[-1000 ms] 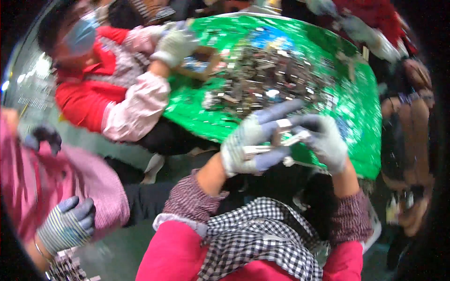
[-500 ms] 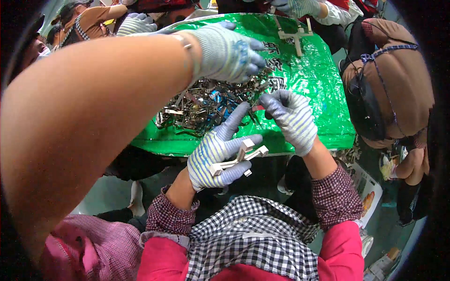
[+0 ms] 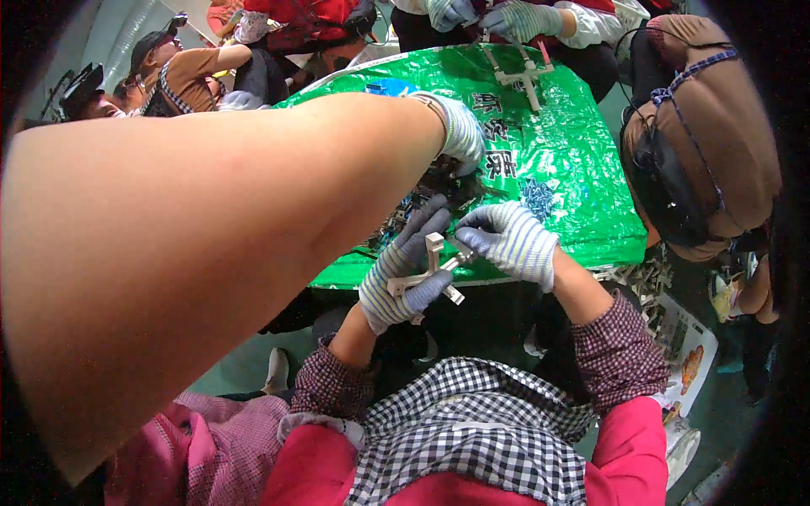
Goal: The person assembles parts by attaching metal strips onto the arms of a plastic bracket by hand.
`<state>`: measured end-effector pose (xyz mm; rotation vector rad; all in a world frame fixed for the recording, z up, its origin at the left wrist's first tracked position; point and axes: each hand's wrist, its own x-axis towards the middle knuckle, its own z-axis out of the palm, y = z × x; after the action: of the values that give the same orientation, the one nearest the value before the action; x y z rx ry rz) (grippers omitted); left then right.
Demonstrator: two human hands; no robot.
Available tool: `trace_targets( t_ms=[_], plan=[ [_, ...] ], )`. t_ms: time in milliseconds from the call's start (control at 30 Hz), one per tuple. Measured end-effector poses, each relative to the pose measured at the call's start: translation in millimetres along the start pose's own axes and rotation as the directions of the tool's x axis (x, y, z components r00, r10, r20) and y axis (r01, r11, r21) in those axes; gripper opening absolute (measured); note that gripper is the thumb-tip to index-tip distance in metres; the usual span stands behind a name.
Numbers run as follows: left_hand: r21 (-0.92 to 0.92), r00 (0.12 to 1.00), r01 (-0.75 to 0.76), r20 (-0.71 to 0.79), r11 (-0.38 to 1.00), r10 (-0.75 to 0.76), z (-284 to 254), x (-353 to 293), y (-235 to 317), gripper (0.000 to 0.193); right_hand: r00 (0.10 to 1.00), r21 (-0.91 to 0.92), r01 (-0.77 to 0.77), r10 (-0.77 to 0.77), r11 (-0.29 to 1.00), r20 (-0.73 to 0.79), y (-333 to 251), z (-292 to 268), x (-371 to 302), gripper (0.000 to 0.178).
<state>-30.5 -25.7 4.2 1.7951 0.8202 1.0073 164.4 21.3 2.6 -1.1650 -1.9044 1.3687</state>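
Observation:
A white plastic frame with several block-ended arms [image 3: 434, 244] is held in my left hand [image 3: 381, 291], gloved in striped knit with grey palm; my thumb presses over it. At the end of one of its arms is my right hand [image 3: 513, 240], gloved alike, thumb and forefinger pinched on a small metallic-looking piece [image 3: 458, 245]. The exact shape of that piece is too small to make out. Just beyond my left fingers lies a heap of small dark metal parts [image 3: 413, 202], largely hidden behind another person's forearm.
Another person's bare forearm [image 3: 253, 185] crosses from the left, its gloved hand [image 3: 462, 139] over the heap. A green plastic sheet [image 3: 582, 152] covers the table. On it lies a small bluish pile [image 3: 538, 198]. Opposite, gloved hands [image 3: 523, 21] are near another white frame [image 3: 527, 80].
My right hand has moved from the edge of the heap down to the frame's arm. My left fingers have closed more around the frame. The other person's forearm reaches farther right.

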Motion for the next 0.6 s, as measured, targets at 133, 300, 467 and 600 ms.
trace_targets(
  t_ms=[133, 300, 467, 600],
  plan=[
    [0.095, 0.997, -0.073, 0.04, 0.993, 0.07, 3.9, 0.3, 1.6, 0.066, 1.0, -0.06, 0.011, -0.011, 0.998, 0.002, -2.6, -3.4, -7.7, 0.021],
    [0.26, 0.989, -0.131, 0.097, 0.957, 0.109, 8.1, -0.6, 10.2, 0.064, 0.999, -0.062, 0.037, -0.038, 0.997, -0.021, 0.7, -7.2, -19.3, 0.022],
    [-0.049, 0.997, 0.04, -0.058, 0.998, -0.043, 12.1, -15.6, 6.9, 0.062, 0.999, -0.115, 0.018, -0.021, 0.993, -0.027, 0.2, -12.8, -26.8, 0.024],
    [-0.269, 0.96, 0.162, -0.18, 0.949, -0.215, 18.7, -33.8, 11.6, 0.065, 0.996, -0.368, 0.016, -0.046, 0.93, -0.073, -5.9, -20.0, -33.3, 0.025]
  ],
)
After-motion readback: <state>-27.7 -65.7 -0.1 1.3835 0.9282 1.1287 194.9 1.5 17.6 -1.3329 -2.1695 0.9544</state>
